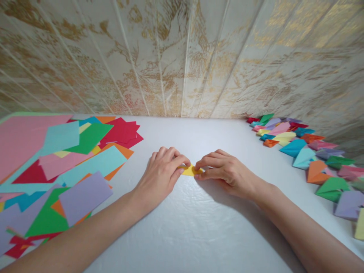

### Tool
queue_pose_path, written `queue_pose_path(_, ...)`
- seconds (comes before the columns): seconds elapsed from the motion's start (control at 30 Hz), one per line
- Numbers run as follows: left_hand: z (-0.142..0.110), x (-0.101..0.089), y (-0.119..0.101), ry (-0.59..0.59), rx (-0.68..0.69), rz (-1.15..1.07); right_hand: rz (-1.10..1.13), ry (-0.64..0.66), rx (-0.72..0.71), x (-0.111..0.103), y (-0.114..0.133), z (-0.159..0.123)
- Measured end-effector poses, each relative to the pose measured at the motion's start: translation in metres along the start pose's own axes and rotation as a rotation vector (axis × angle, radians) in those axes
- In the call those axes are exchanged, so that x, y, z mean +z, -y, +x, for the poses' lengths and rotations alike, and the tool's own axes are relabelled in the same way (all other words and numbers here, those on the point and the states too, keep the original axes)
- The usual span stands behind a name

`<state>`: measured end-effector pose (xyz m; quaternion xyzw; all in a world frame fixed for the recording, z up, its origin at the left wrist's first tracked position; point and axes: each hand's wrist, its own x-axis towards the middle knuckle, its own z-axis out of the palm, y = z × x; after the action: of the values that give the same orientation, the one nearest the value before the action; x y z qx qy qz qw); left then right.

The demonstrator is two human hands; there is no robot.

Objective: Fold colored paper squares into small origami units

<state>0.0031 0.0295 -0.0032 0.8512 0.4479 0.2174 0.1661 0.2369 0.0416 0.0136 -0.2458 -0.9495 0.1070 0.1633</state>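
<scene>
A small folded piece of yellow paper lies at the middle of the white table, between my two hands. My left hand pinches its left end between thumb and fingers. On the opposite end, my right hand has its thumb and fingertips closed on the paper. The fingers cover both ends, so the full shape of the fold is hidden.
Loose sheets of coloured paper lie overlapping across the left side of the white table. Rows of folded paper pieces in many colours line the right side. A patterned wall rises behind the table's far edge.
</scene>
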Motion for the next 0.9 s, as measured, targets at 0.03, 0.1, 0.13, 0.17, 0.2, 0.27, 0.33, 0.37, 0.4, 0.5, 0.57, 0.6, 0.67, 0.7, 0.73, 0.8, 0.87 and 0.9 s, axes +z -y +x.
queue_pose_path(0.03, -0.001, 0.0, 0.0, -0.002, 0.024, -0.008, 0.01, 0.011, 0.002, -0.002, -0.001, -0.001)
queue_pose_path(0.1, -0.002, 0.0, 0.002, -0.01, 0.085, -0.021, 0.034, 0.035, 0.011, -0.007, -0.002, -0.004)
queue_pose_path(0.13, -0.003, -0.001, 0.003, -0.016, 0.113, -0.026, 0.055, 0.047, 0.021, -0.009, -0.003, -0.005)
queue_pose_path(0.17, -0.004, -0.001, 0.004, -0.021, 0.137, -0.028, 0.083, 0.055, 0.032, -0.01, -0.003, -0.005)
queue_pose_path(0.2, -0.004, -0.001, 0.005, -0.023, 0.156, -0.025, 0.116, 0.055, 0.04, -0.011, -0.003, -0.005)
queue_pose_path(0.27, -0.005, -0.002, 0.006, -0.027, 0.179, -0.005, 0.172, 0.041, 0.059, -0.011, -0.003, -0.005)
queue_pose_path(0.33, -0.004, -0.002, 0.005, -0.038, 0.192, 0.025, 0.192, 0.014, 0.078, -0.008, -0.001, -0.003)
queue_pose_path(0.37, -0.004, -0.002, 0.005, -0.045, 0.201, 0.04, 0.186, -0.003, 0.097, -0.006, 0.0, -0.002)
queue_pose_path(0.4, -0.003, -0.002, 0.005, -0.055, 0.211, 0.055, 0.174, -0.022, 0.12, -0.003, 0.003, -0.001)
queue_pose_path(0.5, -0.001, -0.001, 0.005, -0.08, 0.244, 0.098, 0.098, -0.081, 0.193, 0.006, 0.011, 0.004)
queue_pose_path(0.57, -0.001, -0.001, 0.006, -0.095, 0.247, 0.102, 0.027, -0.111, 0.225, 0.012, 0.017, 0.008)
queue_pose_path(0.6, -0.001, 0.0, 0.006, -0.1, 0.24, 0.092, -0.003, -0.121, 0.235, 0.014, 0.019, 0.01)
queue_pose_path(0.67, -0.001, -0.001, 0.007, -0.105, 0.22, 0.07, -0.036, -0.134, 0.25, 0.018, 0.021, 0.013)
queue_pose_path(0.7, -0.001, -0.001, 0.008, -0.098, 0.211, 0.063, -0.038, -0.137, 0.255, 0.019, 0.022, 0.014)
queue_pose_path(0.73, -0.001, -0.002, 0.008, -0.089, 0.203, 0.059, -0.035, -0.137, 0.257, 0.02, 0.022, 0.015)
queue_pose_path(0.8, -0.002, -0.003, 0.007, -0.071, 0.197, 0.06, -0.027, -0.132, 0.259, 0.021, 0.021, 0.016)
queue_pose_path(0.87, -0.002, -0.004, 0.005, -0.064, 0.2, 0.062, -0.032, -0.121, 0.263, 0.02, 0.02, 0.016)
queue_pose_path(0.9, -0.002, -0.005, 0.004, -0.066, 0.207, 0.068, -0.036, -0.116, 0.269, 0.02, 0.02, 0.016)
